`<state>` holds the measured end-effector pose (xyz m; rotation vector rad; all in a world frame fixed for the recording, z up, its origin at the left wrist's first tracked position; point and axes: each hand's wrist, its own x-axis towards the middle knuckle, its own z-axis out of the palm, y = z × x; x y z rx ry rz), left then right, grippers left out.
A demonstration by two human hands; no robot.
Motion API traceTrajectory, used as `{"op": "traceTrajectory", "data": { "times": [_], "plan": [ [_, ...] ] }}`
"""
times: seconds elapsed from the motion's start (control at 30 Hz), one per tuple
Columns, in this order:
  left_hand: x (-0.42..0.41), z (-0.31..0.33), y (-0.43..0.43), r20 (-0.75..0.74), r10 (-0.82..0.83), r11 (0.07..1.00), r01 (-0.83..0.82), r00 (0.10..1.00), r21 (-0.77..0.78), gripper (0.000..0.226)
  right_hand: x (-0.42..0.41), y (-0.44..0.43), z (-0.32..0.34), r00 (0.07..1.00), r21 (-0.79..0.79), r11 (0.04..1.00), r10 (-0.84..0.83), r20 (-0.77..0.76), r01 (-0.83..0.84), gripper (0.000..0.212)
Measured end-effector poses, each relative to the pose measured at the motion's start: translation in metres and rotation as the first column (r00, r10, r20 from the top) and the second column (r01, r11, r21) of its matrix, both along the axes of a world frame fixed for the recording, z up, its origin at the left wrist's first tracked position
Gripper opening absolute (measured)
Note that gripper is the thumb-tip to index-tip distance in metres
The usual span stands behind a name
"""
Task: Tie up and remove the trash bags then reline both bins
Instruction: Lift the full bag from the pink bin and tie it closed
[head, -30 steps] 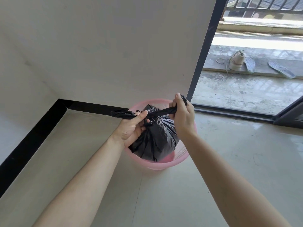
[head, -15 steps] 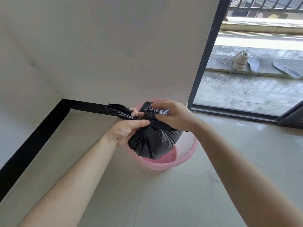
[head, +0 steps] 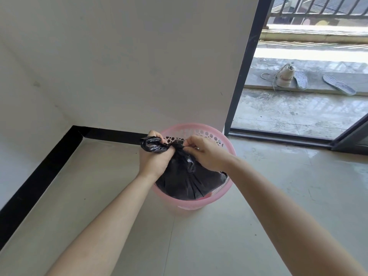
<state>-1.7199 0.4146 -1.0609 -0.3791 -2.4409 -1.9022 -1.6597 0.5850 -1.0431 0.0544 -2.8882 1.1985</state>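
Bin [head: 226, 145]: pink, perforated wall, round; stands on the floor [head: 258, 206] in the corner, close to the wall [head: 139, 56] and just left of the door frame [head: 242, 76].
Bag [head: 187, 182]: black, sits inside the bin, filling most of it; neck gathered and twisted above the rim.
Left hand [head: 154, 158]: closed on the bag; a bunched tail of the bag sticks out to the left of the fist, above the bin's left rim.
Right hand [head: 207, 154]: fingertips pinched narrow on the bag neck, just right of the left hand; the two hands nearly touch.
Knot: hidden by the fingers; cannot tell whether it is tied.
Skirting [head: 39, 176]: black strip along the foot of both walls.
Doorway: open to a wet balcony; a shoe [head: 284, 76] and two insoles [head: 338, 84] lie on a raised step, well apart from the bin.
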Motion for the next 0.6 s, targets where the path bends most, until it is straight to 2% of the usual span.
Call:
{"op": "traceTrajectory", "data": {
  "times": [0.13, 0.23, 0.33, 0.43, 0.53, 0.6],
  "plan": [
    [0.000, 0.001, 0.002, 0.004, 0.083, 0.996, -0.083, 0.997, 0.023, 0.030, -0.002, -0.010, 0.002, 0.999, -0.044, 0.999, -0.005, -0.042, 0.004, 0.007],
    [0.002, 0.000, -0.002, 0.045, 0.074, 0.997, -0.075, 0.996, 0.028, 0.025, -0.001, -0.016, 0.001, 0.998, -0.140, 0.990, -0.034, -0.050, 0.027, 0.001],
    [0.004, 0.000, -0.008, 0.251, -0.085, 0.990, 0.054, 0.964, 0.129, 0.025, 0.002, -0.018, -0.002, 0.995, -0.210, 0.976, -0.074, -0.067, 0.058, 0.011],
    [0.005, 0.005, -0.013, 0.427, -0.321, 0.911, 0.152, 0.846, 0.383, 0.030, 0.004, -0.013, -0.009, 0.994, -0.168, 0.982, -0.096, -0.055, 0.085, 0.021],
    [0.004, 0.007, -0.016, 0.512, -0.475, 0.795, 0.099, 0.716, 0.599, 0.030, 0.006, -0.008, -0.019, 0.988, -0.169, 0.976, -0.150, -0.044, 0.140, 0.025],
    [0.007, 0.002, -0.015, 0.512, -0.455, 0.813, 0.105, 0.728, 0.573, 0.021, 0.007, -0.008, -0.025, 0.987, -0.170, 0.974, -0.159, -0.034, 0.151, 0.025]
  ]
}}
